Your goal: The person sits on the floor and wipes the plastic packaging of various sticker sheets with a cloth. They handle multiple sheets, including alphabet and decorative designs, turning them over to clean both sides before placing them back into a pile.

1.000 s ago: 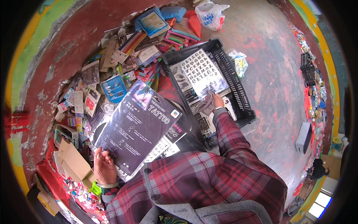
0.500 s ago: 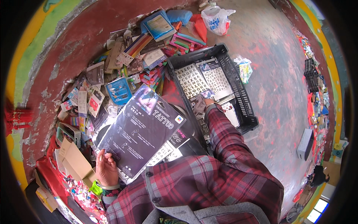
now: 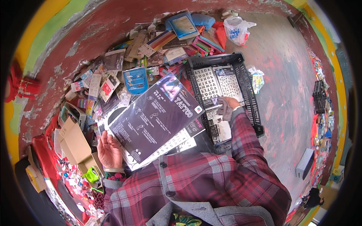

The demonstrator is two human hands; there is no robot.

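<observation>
My left hand [image 3: 109, 151] is palm up with its fingers loosely curled and apart, beside the edge of a large dark temporary-tattoo packet [image 3: 154, 116] in clear wrap. No object shows in that hand. The packet lies slanted on a pile of similar sheets, with a white lettered sheet [image 3: 177, 141] sticking out beneath. Over the black plastic crate [image 3: 253, 100], my right hand [image 3: 233, 102] is closed on a crumpled grey-brown cloth [image 3: 225, 110]; its fingertips are partly hidden. Inside the crate lie lettered tattoo sheets [image 3: 206, 83], stacked in two columns.
A heap of stationery and packaged goods, with a blue packet [image 3: 136, 80], spreads along the wall at left. An open cardboard box [image 3: 77, 145] stands near my left hand. White plastic bags [image 3: 237, 29] lie beyond the crate. A grey basket [image 3: 304, 164] sits at right.
The view has shifted, so the scene sits farther right and lower. My right hand has drawn back a little over the crate with the cloth. The left hand has turned more palm up, its fingers looser.
</observation>
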